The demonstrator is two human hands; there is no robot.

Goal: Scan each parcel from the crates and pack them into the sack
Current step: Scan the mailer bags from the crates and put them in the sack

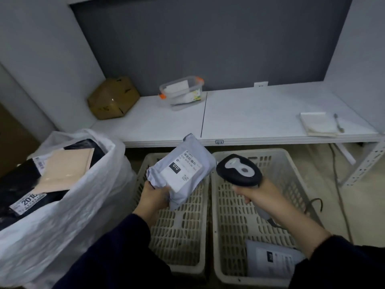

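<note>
Left hand gripping grey parcel, right hand clutching scanner

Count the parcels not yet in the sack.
2: a grey parcel in the left hand, a second parcel in the right crate's near corner. Sleeves may hide others.

Black parcels and a tan padded envelope crowd the mouth of the white plastic sack at left, leaving room only atop the pile. The beige slotted plastic left crate shows bare floor beneath the left hand and its grey poly mailer. The matching right crate is blocked above by the right hand gripping a black handheld scanner, with one grey flat parcel in its near right corner. The front edge of the white table runs just beyond both crates' far rims.
</note>
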